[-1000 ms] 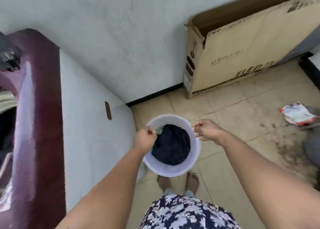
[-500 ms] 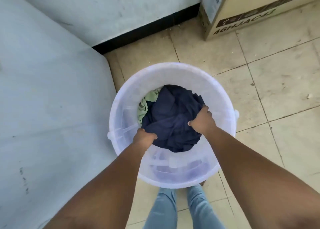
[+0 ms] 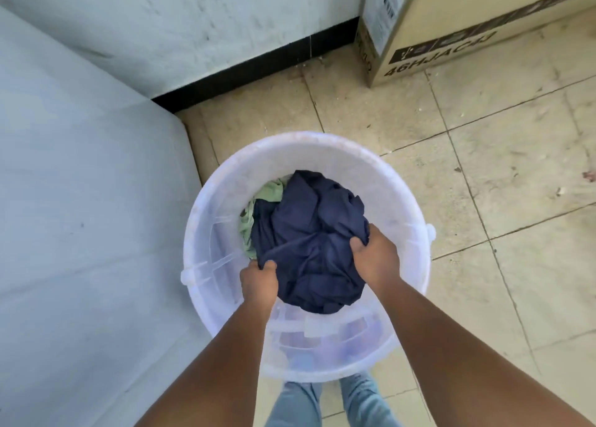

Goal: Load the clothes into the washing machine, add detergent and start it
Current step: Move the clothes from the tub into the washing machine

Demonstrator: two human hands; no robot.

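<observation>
Since half a second ago little moved; I kept left hand [image 3: 259,281] and right hand [image 3: 375,259] gripping the navy cloth [image 3: 309,233] in the bucket [image 3: 400,200]. It looked soft and light; bunched folds seemed best to hold.

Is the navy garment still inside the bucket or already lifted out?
Inside. The navy garment lies bunched within the bucket, below its rim, over a green cloth. The left hand and right hand grip it.

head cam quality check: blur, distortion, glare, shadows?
Head view: hands, navy cloth and bucket rim fairly sharp; slight softness overall. Wide-angle bend: floor tile lines and baseboard splay outward. Soft, even daylight, no glare; only faint shadow at the bucket's foot. Box print readable.
</observation>
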